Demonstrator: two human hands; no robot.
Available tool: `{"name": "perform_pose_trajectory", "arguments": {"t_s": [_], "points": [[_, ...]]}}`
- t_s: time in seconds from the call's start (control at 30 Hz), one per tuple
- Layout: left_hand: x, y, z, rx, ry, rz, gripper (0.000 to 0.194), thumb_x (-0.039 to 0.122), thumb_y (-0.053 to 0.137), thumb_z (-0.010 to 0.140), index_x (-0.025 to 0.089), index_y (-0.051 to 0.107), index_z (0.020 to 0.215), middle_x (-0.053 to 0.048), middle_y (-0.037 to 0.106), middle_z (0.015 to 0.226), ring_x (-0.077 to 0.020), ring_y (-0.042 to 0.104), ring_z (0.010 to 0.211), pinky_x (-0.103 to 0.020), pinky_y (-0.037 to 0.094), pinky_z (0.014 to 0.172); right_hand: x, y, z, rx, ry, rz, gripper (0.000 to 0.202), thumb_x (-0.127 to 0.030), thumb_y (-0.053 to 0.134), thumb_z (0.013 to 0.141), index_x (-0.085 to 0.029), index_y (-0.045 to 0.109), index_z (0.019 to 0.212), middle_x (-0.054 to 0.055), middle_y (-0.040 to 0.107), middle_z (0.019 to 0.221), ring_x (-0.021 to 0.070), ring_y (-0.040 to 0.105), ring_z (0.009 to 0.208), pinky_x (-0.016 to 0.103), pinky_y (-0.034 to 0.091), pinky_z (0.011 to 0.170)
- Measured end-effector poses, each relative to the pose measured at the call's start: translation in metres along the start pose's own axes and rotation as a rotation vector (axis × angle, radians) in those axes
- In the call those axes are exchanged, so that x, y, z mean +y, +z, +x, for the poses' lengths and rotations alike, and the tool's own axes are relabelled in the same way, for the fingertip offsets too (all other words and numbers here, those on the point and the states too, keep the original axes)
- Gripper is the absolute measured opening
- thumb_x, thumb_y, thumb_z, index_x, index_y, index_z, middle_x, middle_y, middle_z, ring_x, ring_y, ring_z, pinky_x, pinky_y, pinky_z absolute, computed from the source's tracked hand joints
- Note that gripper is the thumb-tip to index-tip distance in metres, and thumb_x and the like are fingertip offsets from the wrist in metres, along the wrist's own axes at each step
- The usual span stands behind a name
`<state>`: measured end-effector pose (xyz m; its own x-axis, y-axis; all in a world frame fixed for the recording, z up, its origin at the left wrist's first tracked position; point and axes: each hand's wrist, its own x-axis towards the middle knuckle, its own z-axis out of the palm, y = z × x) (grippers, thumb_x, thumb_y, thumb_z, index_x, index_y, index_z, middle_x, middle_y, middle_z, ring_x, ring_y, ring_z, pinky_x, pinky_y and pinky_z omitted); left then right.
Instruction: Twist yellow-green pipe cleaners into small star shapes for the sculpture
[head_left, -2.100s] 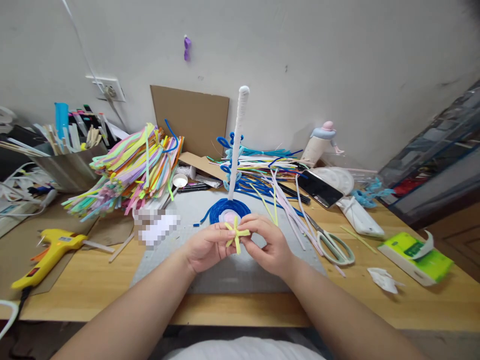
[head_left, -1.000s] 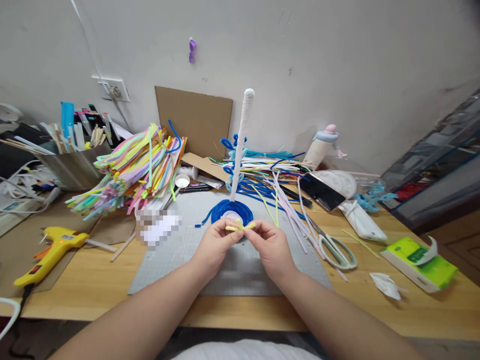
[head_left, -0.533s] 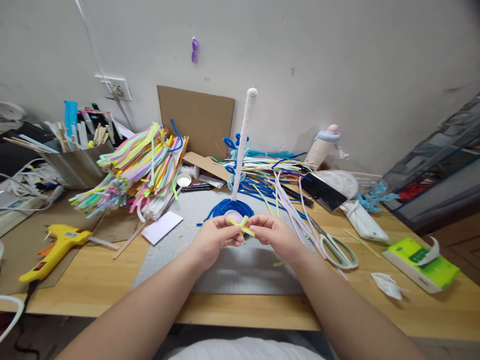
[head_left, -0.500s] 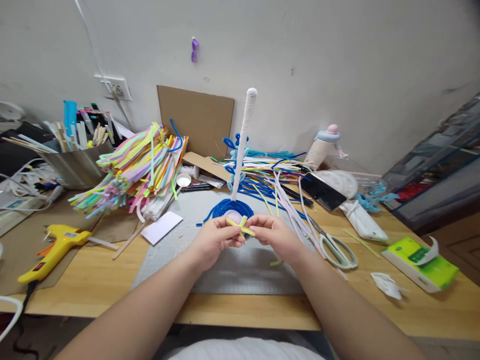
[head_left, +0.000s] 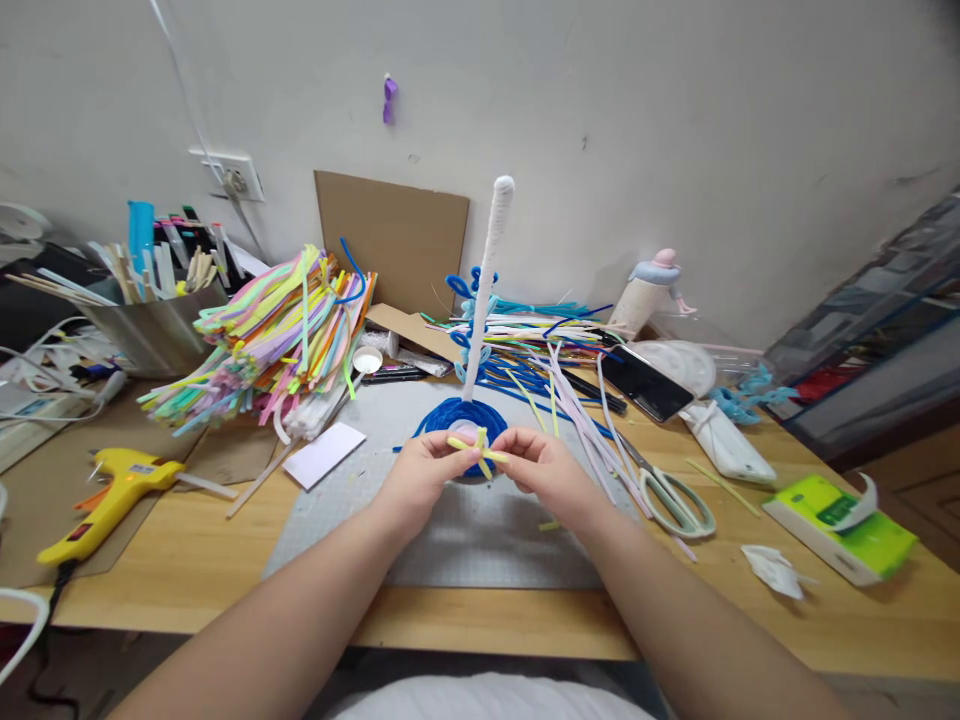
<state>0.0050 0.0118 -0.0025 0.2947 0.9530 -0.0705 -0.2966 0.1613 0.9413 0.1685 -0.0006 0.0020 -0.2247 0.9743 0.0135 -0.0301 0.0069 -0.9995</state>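
Between my fingertips is a small star-like shape of yellow pipe cleaner with several short arms. My left hand pinches it from the left, thumb on top. My right hand grips the arm on its right between thumb and fingers. Just behind the hands stands a round base coiled from blue pipe cleaner, partly covered by the fingers, with a pale round piece on it. A white wrapped post rises from this base, and blue looped pieces show beside the post. Underneath lies a grey cutting mat.
On the left are a yellow glue gun, a large bundle of coloured pipe cleaners and a metal container of sticks. To the right lie scissors, loose lilac strips, a phone and a green tissue pack.
The yellow shape has turned a little between my fingers, and its arms point differently. My left fingers have curled out of sight beneath it. Both hands remain in nearly the same place.
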Motion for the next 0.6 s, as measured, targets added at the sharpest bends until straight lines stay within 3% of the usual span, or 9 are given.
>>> {"name": "perform_pose_trajectory", "arguments": {"t_s": [0.17,0.33,0.47,0.6], "points": [[-0.006,0.0,0.003,0.028,-0.084,-0.145,0.018,0.027,0.077,0.059,0.013,0.07,0.067,-0.003,0.065,0.065,-0.0101,0.053,0.06,-0.022,0.039,0.059,0.011,0.007,-0.007,0.153,-0.312,-0.469,0.011,-0.028,0.058,0.079,-0.018,0.06,0.074,0.001,0.06,0.067,0.013,0.052,0.059,0.025,0.038,0.054],[-0.01,0.001,0.002,0.154,0.041,-0.039,0.016,0.028,0.077,0.058,0.014,0.069,0.063,-0.002,0.066,0.062,-0.0113,0.055,0.058,-0.024,0.042,0.062,0.011,0.014,-0.017,0.182,-0.455,-0.883,0.01,-0.019,0.053,0.082,-0.021,0.063,0.083,0.003,0.066,0.077,0.0168,0.06,0.07,0.027,0.04,0.061],[-0.011,0.004,0.001,0.191,0.09,0.08,0.018,0.029,0.076,0.057,0.015,0.068,0.063,-0.002,0.068,0.065,-0.0148,0.059,0.062,-0.027,0.046,0.066,0.01,0.015,-0.021,0.143,-0.557,-1.086,0.017,-0.019,0.047,0.086,-0.02,0.063,0.082,0.004,0.065,0.072,0.0162,0.058,0.066,0.028,0.037,0.061],[-0.009,0.002,0.003,0.142,0.078,0.188,0.019,0.03,0.077,0.054,0.014,0.068,0.061,-0.002,0.067,0.062,-0.015,0.058,0.059,-0.026,0.044,0.061,0.004,0.009,-0.021,0.131,-0.627,-1.085,0.018,-0.02,0.047,0.087,-0.02,0.065,0.086,0.005,0.065,0.074,0.0164,0.057,0.069,0.028,0.037,0.062]]}}
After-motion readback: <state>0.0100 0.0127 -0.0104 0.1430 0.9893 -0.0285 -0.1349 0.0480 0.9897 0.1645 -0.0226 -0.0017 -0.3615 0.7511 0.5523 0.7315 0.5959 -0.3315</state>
